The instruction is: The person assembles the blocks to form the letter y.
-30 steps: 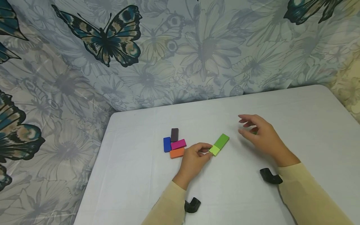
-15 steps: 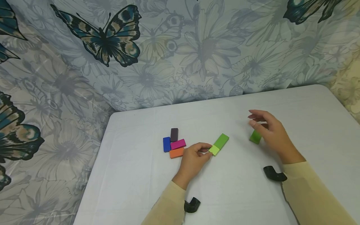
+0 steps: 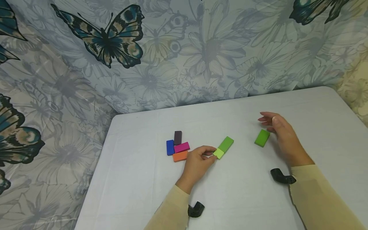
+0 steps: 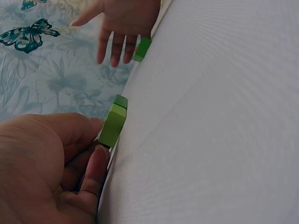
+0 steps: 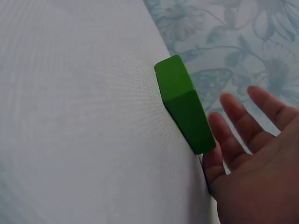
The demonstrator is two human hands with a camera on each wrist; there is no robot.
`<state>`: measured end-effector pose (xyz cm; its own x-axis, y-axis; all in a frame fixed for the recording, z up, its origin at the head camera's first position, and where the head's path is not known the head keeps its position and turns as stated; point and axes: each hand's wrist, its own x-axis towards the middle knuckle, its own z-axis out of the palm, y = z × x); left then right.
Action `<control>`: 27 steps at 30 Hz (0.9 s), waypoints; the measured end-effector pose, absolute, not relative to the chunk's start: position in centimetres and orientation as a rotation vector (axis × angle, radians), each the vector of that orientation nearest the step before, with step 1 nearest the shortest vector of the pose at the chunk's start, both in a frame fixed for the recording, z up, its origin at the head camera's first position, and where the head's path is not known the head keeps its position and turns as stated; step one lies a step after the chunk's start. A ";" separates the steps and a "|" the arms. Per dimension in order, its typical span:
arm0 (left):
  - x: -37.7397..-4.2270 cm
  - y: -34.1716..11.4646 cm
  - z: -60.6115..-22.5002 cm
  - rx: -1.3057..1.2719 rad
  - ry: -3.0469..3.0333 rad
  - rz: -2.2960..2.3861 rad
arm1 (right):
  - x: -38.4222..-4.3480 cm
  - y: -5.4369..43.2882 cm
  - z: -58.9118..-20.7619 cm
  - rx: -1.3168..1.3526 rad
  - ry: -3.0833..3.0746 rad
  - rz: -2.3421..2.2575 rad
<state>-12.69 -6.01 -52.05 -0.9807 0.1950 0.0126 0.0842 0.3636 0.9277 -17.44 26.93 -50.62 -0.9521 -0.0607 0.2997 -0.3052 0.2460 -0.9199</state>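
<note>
Fingertips (image 4: 98,163) of the left hand (image 3: 197,166) pinch a lime block (image 4: 113,127), right hand (image 3: 283,135) splayed.

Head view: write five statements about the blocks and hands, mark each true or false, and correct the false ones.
1. The blue block lies left of the magenta block. True.
2. The magenta block is the rightmost block. False: the lone green block beside the right hand is.
3. The left hand touches the light green block. True.
4. The right hand grips the blue block. False: it grips nothing.
5. A longer green block adjoins the light green block. True.
</note>
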 end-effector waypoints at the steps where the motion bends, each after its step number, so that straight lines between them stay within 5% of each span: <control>1: -12.7 -6.0 -52.1 0.260 2.511 1.698 | -17.4 27.0 -50.7 0.344 -2.322 1.797; 27: -12.7 -6.0 -52.2 0.266 2.525 1.680 | -17.7 30.2 -51.1 0.401 -2.805 1.634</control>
